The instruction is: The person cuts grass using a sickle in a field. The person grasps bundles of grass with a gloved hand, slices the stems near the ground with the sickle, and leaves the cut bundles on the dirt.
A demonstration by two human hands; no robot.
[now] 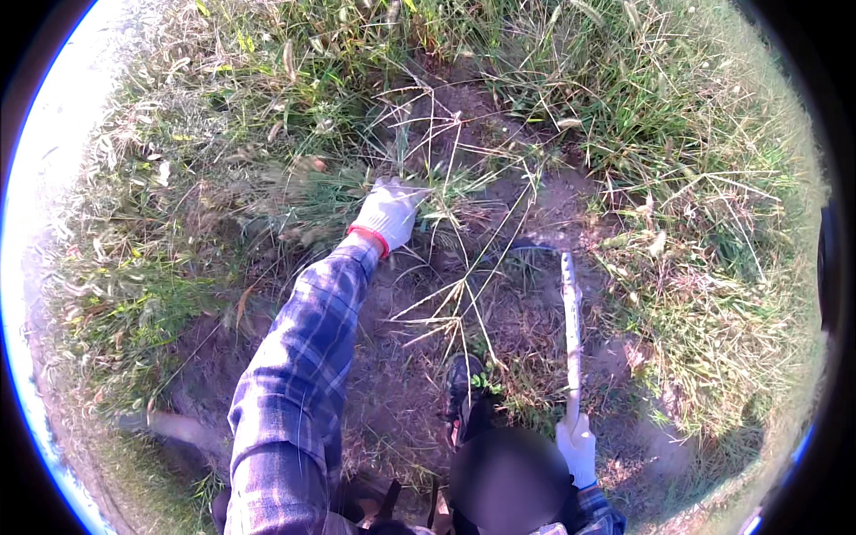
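Note:
My left hand (391,214), in a white knit glove with a red cuff, is closed around a clump of grass (445,190). Long stalks with spreading seed heads (461,287) reach up and down beside it. Low on the right, my right hand (576,448), gloved in white with a blue cuff, grips the lower end of a sickle's pale handle (572,334). The handle points away from me. At its far end the narrow, dark blade (531,246) extends left, close to the ground and partly hidden among the stalks.
Dense grass (669,87) stands ahead and to both sides. Bare soil with short stubble (394,374) lies before me. A dark shoe (463,381) is on the ground between my hands. A blurred dark round shape (511,478) covers part of the lower view.

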